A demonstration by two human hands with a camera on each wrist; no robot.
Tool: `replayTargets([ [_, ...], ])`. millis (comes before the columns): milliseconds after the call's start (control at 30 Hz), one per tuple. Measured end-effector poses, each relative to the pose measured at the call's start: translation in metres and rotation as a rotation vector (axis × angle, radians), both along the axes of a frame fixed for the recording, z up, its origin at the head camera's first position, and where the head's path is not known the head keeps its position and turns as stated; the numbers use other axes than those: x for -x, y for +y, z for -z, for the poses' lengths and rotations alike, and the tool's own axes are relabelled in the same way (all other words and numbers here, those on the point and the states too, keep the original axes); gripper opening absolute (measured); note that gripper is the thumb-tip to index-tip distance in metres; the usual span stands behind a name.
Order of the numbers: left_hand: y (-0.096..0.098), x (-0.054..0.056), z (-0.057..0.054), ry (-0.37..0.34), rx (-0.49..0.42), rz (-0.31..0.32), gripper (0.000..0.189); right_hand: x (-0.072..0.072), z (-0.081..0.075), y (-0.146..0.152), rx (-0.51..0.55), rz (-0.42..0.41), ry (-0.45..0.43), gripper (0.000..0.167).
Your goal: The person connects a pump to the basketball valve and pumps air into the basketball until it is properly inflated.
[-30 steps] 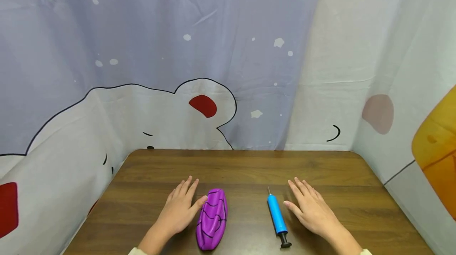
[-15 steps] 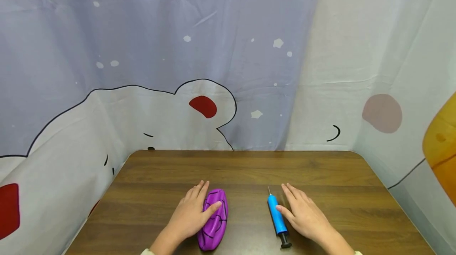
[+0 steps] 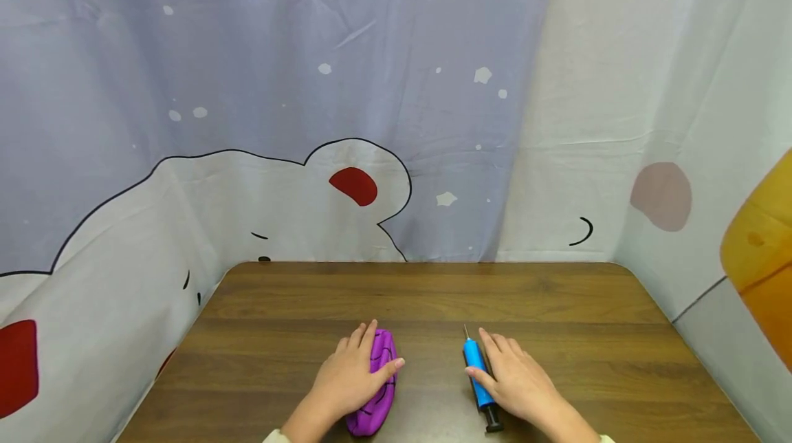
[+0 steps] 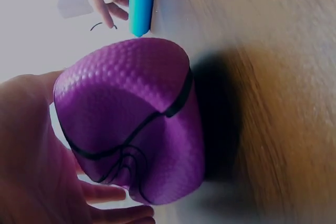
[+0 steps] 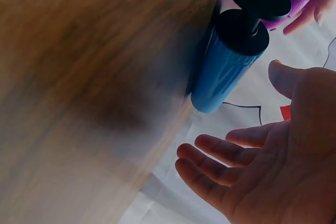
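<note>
On the wooden table lies a deflated purple ball point(image 3: 376, 407) with black lines and a pebbled skin, folded in on itself. My left hand point(image 3: 349, 377) is over its left side, thumb reaching across the top and fingers extended; the left wrist view shows the hand beside the ball point(image 4: 131, 124), not curled round it. To the right is a blue hand pump point(image 3: 475, 360) with a black handle and a thin metal needle. My right hand point(image 3: 516, 377) hovers at its right side, thumb above the barrel. In the right wrist view, a gap separates the loose fingers from the pump point(image 5: 226, 66).
The brown table point(image 3: 427, 292) reaches back to a printed cloth curtain point(image 3: 278, 85) behind. More pale cloth point(image 3: 711, 99) hangs along the right side, and cloth point(image 3: 111, 333) also borders the left edge.
Both hands have moved inward and slightly nearer me, the left over the purple ball and the right over the pump. Ball and pump lie where they were.
</note>
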State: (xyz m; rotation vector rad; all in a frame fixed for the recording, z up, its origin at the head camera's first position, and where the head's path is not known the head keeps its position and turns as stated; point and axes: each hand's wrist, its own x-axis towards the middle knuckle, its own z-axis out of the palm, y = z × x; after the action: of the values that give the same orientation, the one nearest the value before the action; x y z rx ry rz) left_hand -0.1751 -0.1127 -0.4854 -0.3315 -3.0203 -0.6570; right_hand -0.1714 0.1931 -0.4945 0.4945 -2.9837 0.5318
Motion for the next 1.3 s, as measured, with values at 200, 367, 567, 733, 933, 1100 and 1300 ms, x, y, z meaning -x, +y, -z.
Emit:
replayTargets([
  [200, 0.004, 0.001, 0.002, -0.026, 0.003, -0.023, 0.099, 0.001, -0.001, -0.006, -0.009, 0.013, -0.043, 0.074],
  [367, 0.008, 0.001, 0.002, -0.029, 0.009, -0.053, 0.102, 0.001, 0.001, -0.009, -0.035, 0.023, -0.03, 0.075],
  [567, 0.009, 0.003, -0.001, -0.04, 0.031, -0.083, 0.103, 0.003, 0.003, -0.011, -0.08, 0.029, -0.001, 0.074],
  [733, 0.006, 0.004, -0.001, -0.003, -0.029, -0.066, 0.095, 0.004, 0.003, -0.012, -0.074, 0.027, -0.014, 0.066],
  [933, 0.001, 0.005, -0.002, 0.021, -0.142, 0.03, 0.089, 0.006, 0.001, -0.01, -0.046, 0.037, -0.046, 0.056],
  [1100, -0.001, 0.003, -0.005, 0.058, -0.246, 0.091, 0.079, 0.006, -0.006, -0.007, -0.001, 0.06, -0.015, 0.045],
  [1300, -0.003, -0.002, -0.012, 0.157, -0.363, 0.102, 0.065, 0.002, -0.025, -0.004, 0.091, 0.039, 0.08, 0.041],
])
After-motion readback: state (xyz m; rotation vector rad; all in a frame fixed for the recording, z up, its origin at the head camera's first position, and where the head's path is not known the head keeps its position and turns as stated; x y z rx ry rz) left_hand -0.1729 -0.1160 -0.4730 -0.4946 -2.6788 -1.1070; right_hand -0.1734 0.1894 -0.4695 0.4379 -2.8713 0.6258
